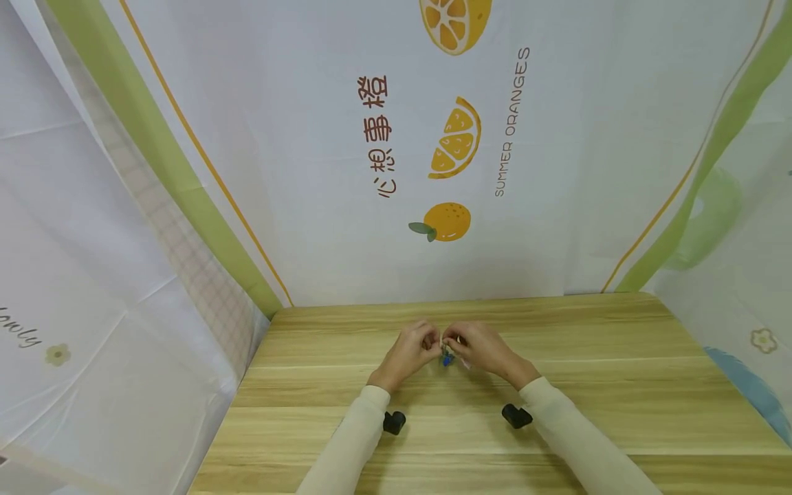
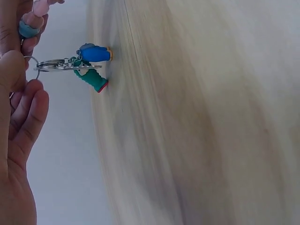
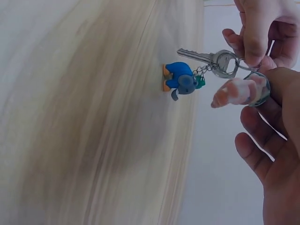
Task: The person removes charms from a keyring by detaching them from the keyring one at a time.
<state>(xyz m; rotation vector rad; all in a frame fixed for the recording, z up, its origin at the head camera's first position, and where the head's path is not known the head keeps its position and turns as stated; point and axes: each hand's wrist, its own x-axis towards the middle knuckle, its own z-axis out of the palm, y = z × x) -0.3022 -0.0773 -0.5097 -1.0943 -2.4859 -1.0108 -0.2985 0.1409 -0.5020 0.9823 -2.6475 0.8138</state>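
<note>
Both hands meet above the wooden table. My left hand [image 1: 411,349] pinches a metal key ring [image 2: 32,67] between thumb and fingers. From the ring hang a silver key [image 3: 204,57], a blue elephant figure [image 3: 180,76] with orange feet, and a green figure [image 2: 91,77] with a red end. The blue and green figures hang from small chains close to the tabletop. My right hand [image 1: 485,347] pinches a pink and teal figure charm [image 3: 241,90] right beside the ring. Fingers hide how the charm meets the ring.
The wood-grain table [image 1: 309,392] ends at a white cloth [image 1: 297,172] printed with oranges. Two small black objects [image 1: 394,423] stand near the forearms, one beside each sleeve. White cloths also hang at both sides.
</note>
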